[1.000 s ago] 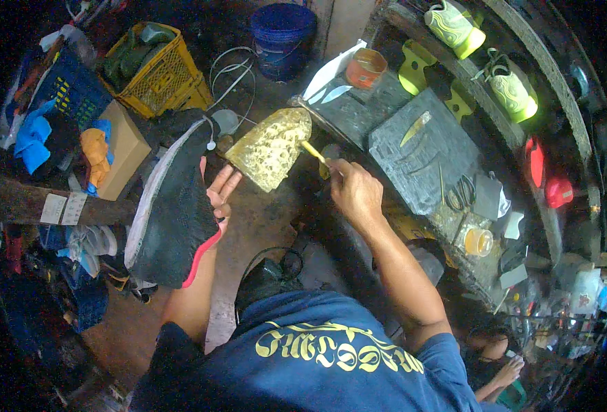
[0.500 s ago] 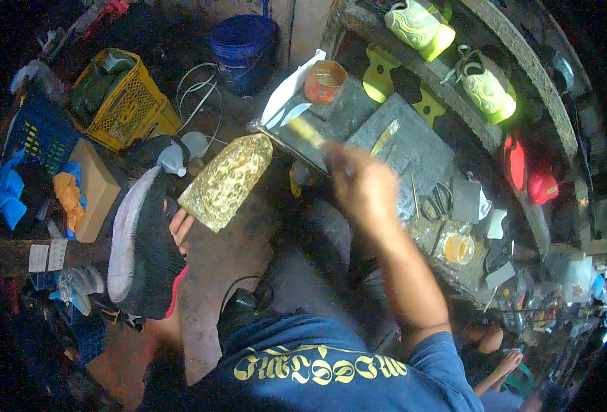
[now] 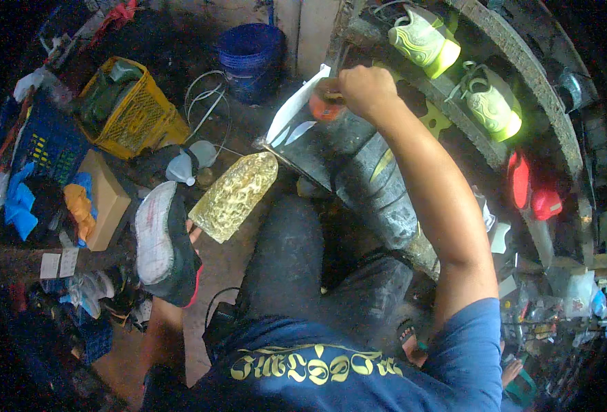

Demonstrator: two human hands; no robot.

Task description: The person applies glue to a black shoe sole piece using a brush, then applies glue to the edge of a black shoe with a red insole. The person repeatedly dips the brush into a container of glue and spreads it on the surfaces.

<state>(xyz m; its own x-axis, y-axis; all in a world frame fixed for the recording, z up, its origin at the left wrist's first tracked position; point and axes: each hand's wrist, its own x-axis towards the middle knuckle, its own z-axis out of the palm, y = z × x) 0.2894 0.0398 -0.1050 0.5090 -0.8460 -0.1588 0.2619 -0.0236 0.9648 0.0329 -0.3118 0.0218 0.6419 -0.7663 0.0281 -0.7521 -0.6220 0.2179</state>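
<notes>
My left hand (image 3: 195, 231) is closed round a black shoe (image 3: 188, 257) with red edging, its pale underside (image 3: 156, 233) turned outward to the left. Only some fingertips show at its right edge; the shoe hides the rest. Right by those fingers is a yellowish slab (image 3: 233, 198) with a rounded end and a rough, pitted surface. My right hand (image 3: 368, 88) is closed at the rim of an orange can (image 3: 326, 108) on the bench. It grips a brush, which hand and can now hide almost wholly.
White sheet pieces (image 3: 296, 106) lie at the bench's left edge. Yellow-green sneakers (image 3: 423, 42) stand on a rack at the right, above a red shoe (image 3: 542, 204). A yellow crate (image 3: 135, 103), a blue bucket (image 3: 250, 58) and a cardboard box (image 3: 111, 199) stand at the left and back.
My right hand has moved up and away with the brush, from over the bench to the orange can. The shoe in my left hand has shifted slightly right and turned, showing more underside.
</notes>
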